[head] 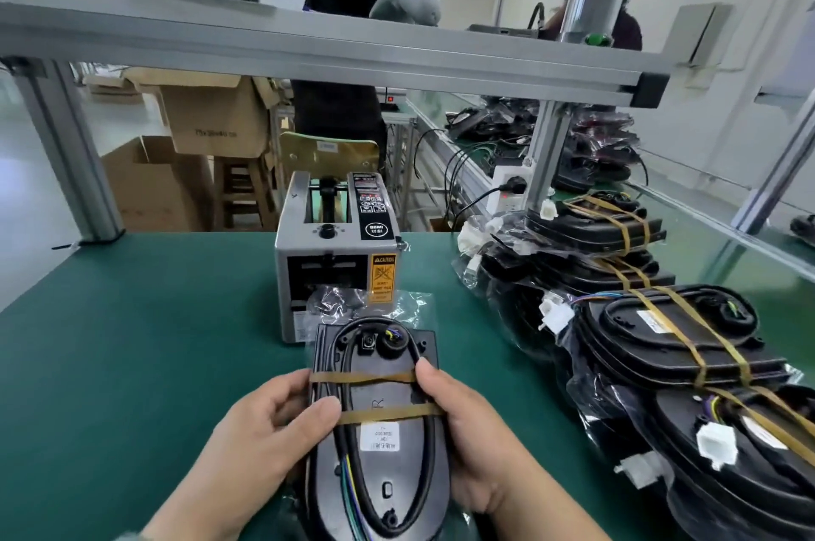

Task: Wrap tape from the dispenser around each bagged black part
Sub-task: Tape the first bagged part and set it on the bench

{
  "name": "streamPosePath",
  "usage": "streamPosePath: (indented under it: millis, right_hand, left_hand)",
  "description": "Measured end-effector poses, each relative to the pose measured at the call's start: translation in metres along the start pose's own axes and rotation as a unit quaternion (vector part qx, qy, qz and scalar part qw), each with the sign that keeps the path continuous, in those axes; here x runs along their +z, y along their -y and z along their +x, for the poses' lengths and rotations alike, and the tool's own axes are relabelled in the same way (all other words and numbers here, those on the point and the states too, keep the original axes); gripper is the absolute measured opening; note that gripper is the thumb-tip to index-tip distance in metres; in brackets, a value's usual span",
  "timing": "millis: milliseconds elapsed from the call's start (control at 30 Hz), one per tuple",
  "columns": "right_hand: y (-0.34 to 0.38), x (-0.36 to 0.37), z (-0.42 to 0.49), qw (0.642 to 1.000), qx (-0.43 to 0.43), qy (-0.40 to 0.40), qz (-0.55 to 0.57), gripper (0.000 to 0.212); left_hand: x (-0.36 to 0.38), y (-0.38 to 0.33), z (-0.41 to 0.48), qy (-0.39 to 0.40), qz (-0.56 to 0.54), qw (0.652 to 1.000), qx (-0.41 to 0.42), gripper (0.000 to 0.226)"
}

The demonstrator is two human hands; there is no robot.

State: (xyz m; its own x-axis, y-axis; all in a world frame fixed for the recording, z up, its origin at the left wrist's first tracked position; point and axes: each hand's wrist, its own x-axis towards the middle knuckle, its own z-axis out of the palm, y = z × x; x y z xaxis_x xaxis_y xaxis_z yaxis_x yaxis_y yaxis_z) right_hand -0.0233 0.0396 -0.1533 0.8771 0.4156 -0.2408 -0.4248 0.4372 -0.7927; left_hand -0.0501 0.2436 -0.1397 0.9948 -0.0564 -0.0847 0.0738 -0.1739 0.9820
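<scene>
A bagged black part (379, 465) with a looped cable and a white label lies lengthwise in front of me, just above the green mat. Two brown tape bands (388, 411) cross its middle. My left hand (264, 430) grips its left edge, thumb pressing on the lower band. My right hand (467, 434) grips the right edge, thumb on the upper band's end. The grey tape dispenser (335, 258) stands directly beyond the part, its outlet facing me.
A row of taped bagged parts (661, 342) with white connectors is stacked along the right. The green mat (132, 342) stretches to the left. An aluminium frame rail (353, 50) crosses overhead. Cardboard boxes (207, 112), a chair and a standing person are behind.
</scene>
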Motion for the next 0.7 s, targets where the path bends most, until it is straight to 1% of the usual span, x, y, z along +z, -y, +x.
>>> streamPosePath:
  millis: [33, 100, 167, 233, 267, 333, 367, 433, 533, 600, 633, 667, 700]
  right_hand:
    - [0.000, 0.000, 0.000, 1.000, 0.002, -0.007, -0.016, 0.055]
    - [0.000, 0.001, 0.001, 0.995, 0.005, -0.050, -0.083, 0.057]
    - [-0.001, 0.007, 0.001, 0.984, -0.003, -0.099, -0.147, 0.067]
    - [-0.002, 0.010, 0.002, 0.981, -0.023, -0.120, -0.150, 0.073]
    - [-0.002, 0.010, 0.002, 0.984, -0.028, -0.122, -0.124, 0.068]
    - [0.000, 0.009, 0.000, 0.993, -0.025, -0.098, -0.069, 0.052]
    - [0.001, 0.009, -0.002, 0.995, -0.024, -0.078, -0.050, 0.049]
    - [0.005, 0.008, -0.005, 0.997, -0.047, -0.050, -0.027, 0.054]
    - [0.009, 0.010, -0.007, 0.993, -0.105, -0.028, -0.035, 0.069]
    - [0.011, 0.011, -0.008, 0.991, -0.128, -0.023, -0.044, 0.072]
    - [0.011, 0.010, -0.009, 0.989, -0.136, -0.022, -0.054, 0.072]
    - [0.012, 0.009, -0.009, 0.987, -0.145, -0.023, -0.067, 0.072]
    - [0.012, 0.008, -0.009, 0.985, -0.152, -0.021, -0.079, 0.070]
  left_hand:
    - [-0.002, 0.000, -0.001, 0.005, 0.019, 1.000, 0.002, 0.072]
    - [-0.007, -0.001, -0.003, 0.017, 0.053, 0.998, 0.001, 0.063]
    - [-0.012, -0.001, -0.003, 0.029, 0.058, 0.998, 0.000, 0.060]
    - [-0.014, 0.000, -0.001, 0.018, 0.055, 0.998, 0.011, 0.065]
    - [-0.014, 0.001, 0.000, 0.001, 0.047, 0.999, 0.019, 0.067]
    - [-0.014, 0.000, 0.000, -0.013, 0.019, 0.999, 0.027, 0.072]
    - [-0.015, 0.000, -0.001, -0.002, 0.004, 1.000, 0.029, 0.076]
    - [-0.017, 0.000, -0.002, 0.028, -0.027, 0.999, 0.036, 0.079]
    - [-0.018, 0.001, -0.002, 0.057, -0.047, 0.995, 0.066, 0.078]
    - [-0.016, 0.003, 0.000, 0.066, -0.064, 0.992, 0.090, 0.079]
    - [-0.013, 0.003, 0.000, 0.051, -0.076, 0.990, 0.105, 0.077]
    - [-0.010, 0.002, -0.002, 0.009, -0.072, 0.989, 0.131, 0.075]
    - [-0.008, -0.001, -0.004, -0.048, -0.044, 0.984, 0.166, 0.073]
